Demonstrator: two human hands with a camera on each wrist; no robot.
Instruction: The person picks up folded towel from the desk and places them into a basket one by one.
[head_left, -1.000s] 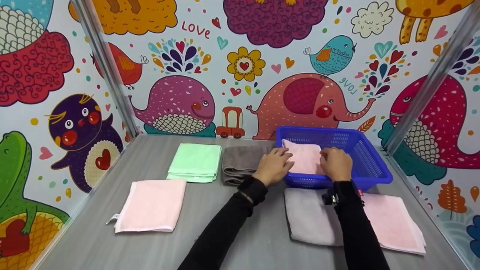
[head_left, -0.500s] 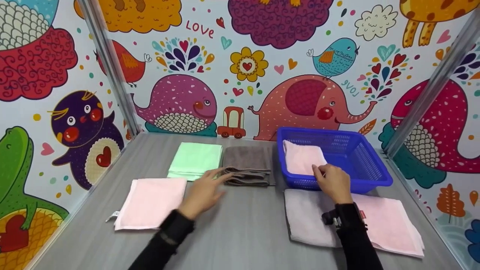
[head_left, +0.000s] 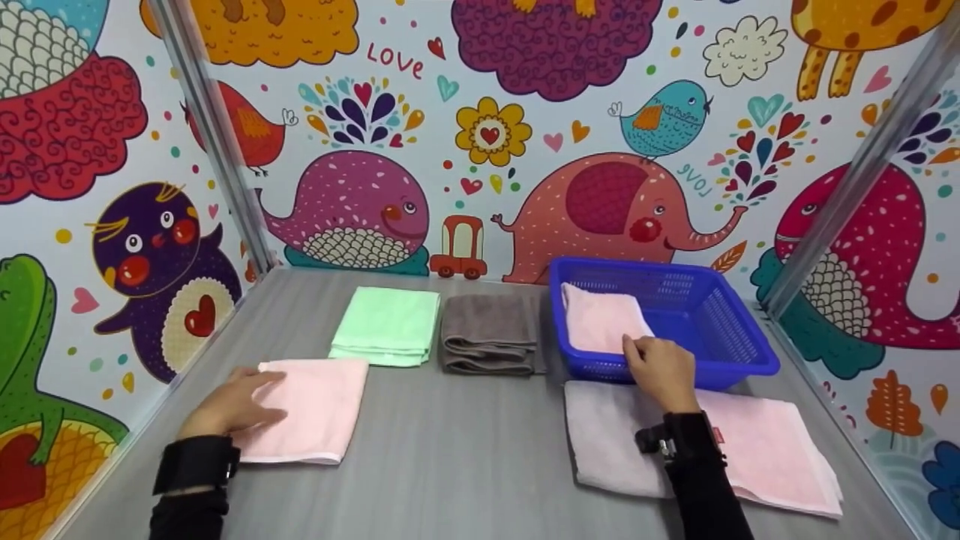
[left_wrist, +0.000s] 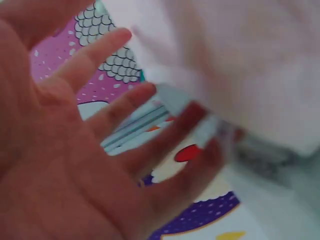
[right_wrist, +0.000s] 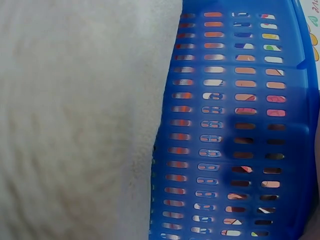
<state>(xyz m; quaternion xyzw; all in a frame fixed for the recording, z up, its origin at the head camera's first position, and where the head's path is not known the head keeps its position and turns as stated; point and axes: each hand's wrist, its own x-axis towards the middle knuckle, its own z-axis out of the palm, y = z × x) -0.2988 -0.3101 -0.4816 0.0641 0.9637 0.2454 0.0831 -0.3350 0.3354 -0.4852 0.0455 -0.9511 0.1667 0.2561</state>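
My left hand [head_left: 229, 405] is over the left edge of a folded pink towel [head_left: 319, 412] on the table. Its fingers are spread apart in the left wrist view, beside the blurred pink cloth [left_wrist: 240, 60]. At the front rim of the blue plastic basket [head_left: 739, 367] is my right hand [head_left: 664, 373], fingers bent, close to the lower right corner of a small folded pink towel [head_left: 600, 319] inside. I cannot tell whether it pinches the rim or the cloth. The right wrist view shows the basket's slotted wall [right_wrist: 225, 120] with pale cloth [right_wrist: 75, 120] near the lens.
A mint green folded towel [head_left: 386, 322] and a brown folded towel [head_left: 491, 330] lie left of the basket. In front of it, a greyish towel [head_left: 611, 442] and another pink one [head_left: 784, 450] lie side by side. Patterned walls with metal posts [head_left: 225, 142] enclose the grey table [head_left: 442, 472].
My left hand has left the towel in the basket and swept left to the pink towel at the table's left. My right hand has drawn back slightly to the basket's front rim.
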